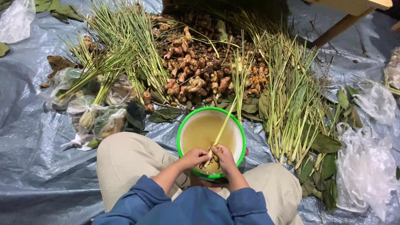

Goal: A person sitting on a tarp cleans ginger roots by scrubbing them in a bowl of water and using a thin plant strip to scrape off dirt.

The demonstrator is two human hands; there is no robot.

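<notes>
My left hand and my right hand meet over a green-rimmed white bowl of murky yellowish water. Both grip the root end of one lemongrass stalk, whose green top slants up and away past the bowl's far rim. The bowl sits on the plastic sheet between my knees, which are in beige trousers. My sleeves are blue.
A heap of turmeric and ginger roots lies beyond the bowl. Lemongrass bundles lie right and another bundle left. Clear bags of packed roots sit left, empty plastic bags right. Wooden table legs stand top right.
</notes>
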